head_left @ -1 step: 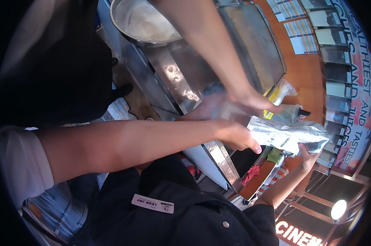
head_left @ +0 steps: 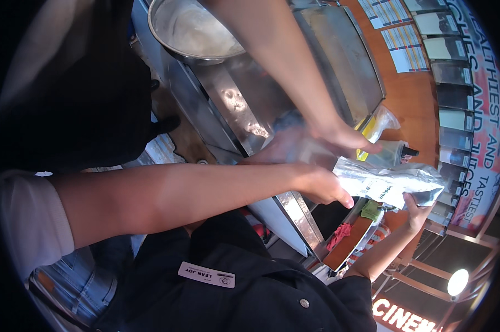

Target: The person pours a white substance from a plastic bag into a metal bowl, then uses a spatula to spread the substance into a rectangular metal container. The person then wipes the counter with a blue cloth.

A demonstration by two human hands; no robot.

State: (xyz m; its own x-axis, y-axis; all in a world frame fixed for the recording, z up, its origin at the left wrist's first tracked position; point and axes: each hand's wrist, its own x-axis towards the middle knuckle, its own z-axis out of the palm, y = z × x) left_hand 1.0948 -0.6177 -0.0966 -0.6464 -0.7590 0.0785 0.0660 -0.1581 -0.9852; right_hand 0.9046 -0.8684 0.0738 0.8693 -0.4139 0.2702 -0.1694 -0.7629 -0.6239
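Note:
A silver and white pouch [head_left: 388,182] lies sideways above the counter. My right hand [head_left: 324,185], on the arm coming from the left edge, is closed at the pouch's left end. From the top edge my left hand [head_left: 338,135] reaches in beside it, fingers curled; what they grip is hidden. Between my hands is a blurred translucent area [head_left: 313,148] that I cannot identify. A co-worker's hand [head_left: 418,209] supports the pouch's other end from below. Another blurred hand [head_left: 277,146], apparently the co-worker's, is partly covered by my right arm.
A metal bowl [head_left: 197,30] with pale contents stands at the top of a steel counter [head_left: 233,99]. Close to the pouch are a clear container [head_left: 387,155] and a yellow-marked bag [head_left: 380,124]. The co-worker's dark-clothed torso [head_left: 261,293] fills the bottom. Red [head_left: 338,236] and green cloths [head_left: 371,210] lie by the wooden edge.

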